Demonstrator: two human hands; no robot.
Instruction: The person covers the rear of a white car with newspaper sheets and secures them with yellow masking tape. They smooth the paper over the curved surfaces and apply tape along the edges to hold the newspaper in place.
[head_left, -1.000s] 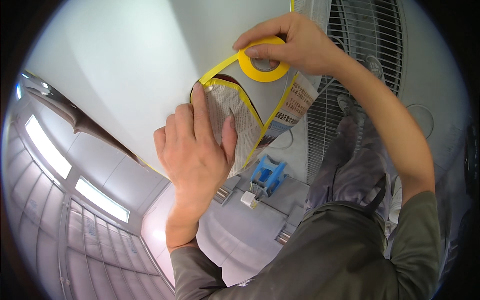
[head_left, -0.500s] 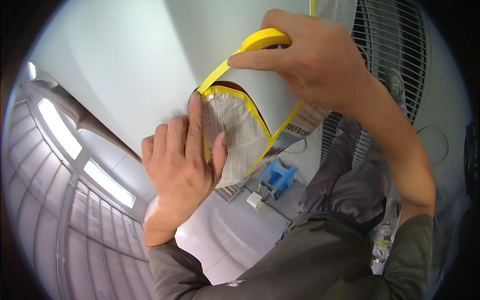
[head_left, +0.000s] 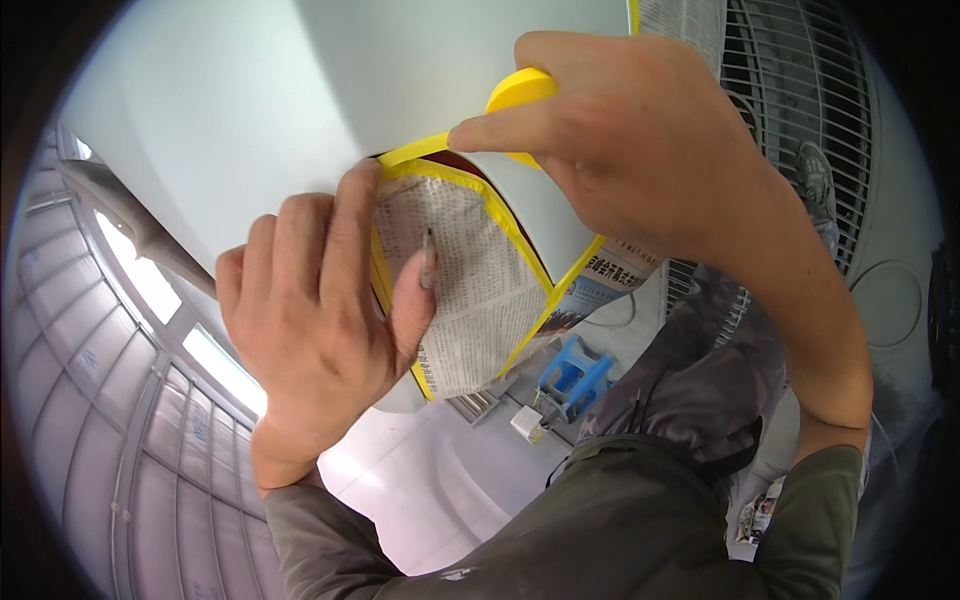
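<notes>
A sheet of newspaper (head_left: 490,290) edged with yellow masking tape (head_left: 520,240) lies against a glossy white panel (head_left: 300,110). My left hand (head_left: 320,310) presses flat on the paper's left side, fingers along the taped edge. My right hand (head_left: 640,140) grips a yellow roll of tape (head_left: 515,90) at the paper's upper corner, with a strip running from the roll along the top edge.
A blue plastic stool (head_left: 575,378) and a small white block (head_left: 527,424) sit on the pale floor below. A large fan with a wire grille (head_left: 800,110) stands at the right. Windows (head_left: 150,280) reflect at the left. My grey trousers (head_left: 700,390) show below.
The view has closed in on the panel. My right hand has turned the tape roll edge-on and moved it up toward the paper's top corner; my left hand has stayed pressed on the paper.
</notes>
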